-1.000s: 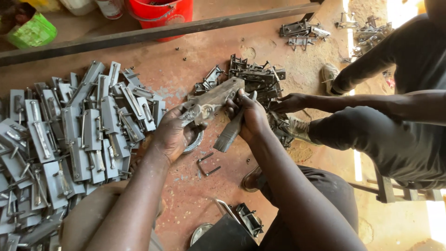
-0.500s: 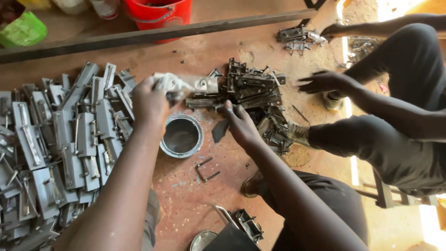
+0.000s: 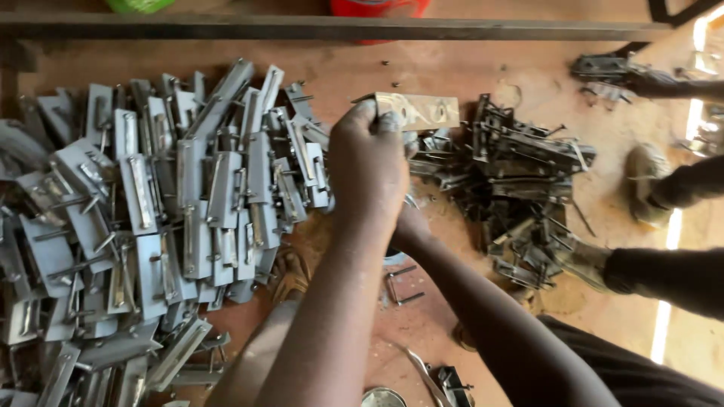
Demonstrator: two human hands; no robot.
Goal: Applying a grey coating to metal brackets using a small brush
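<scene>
My left hand [image 3: 369, 162] is closed around one end of a flat silver metal plate [image 3: 418, 111], held level above the reddish floor. The plate's free end points right, toward a dark pile of metal latch parts [image 3: 520, 181]. My right forearm [image 3: 483, 316] runs up from the lower right. My right hand [image 3: 411, 226] lies under the left hand with only the wrist showing, so its fingers are hidden. Just left of my hands lies a big heap of silver latch plates [image 3: 188, 196].
A long dark metal bar [image 3: 339, 29] crosses the top, with a red bucket [image 3: 377, 6] behind it. A bent wire staple [image 3: 400, 286] lies on the floor beneath my arms. Another person's foot [image 3: 648, 188] and limb [image 3: 664, 271] are at the right.
My left hand has carried the silver plate up and to the middle, between the two piles. My right hand has slipped under the left. The round tin is now covered by my arms.
</scene>
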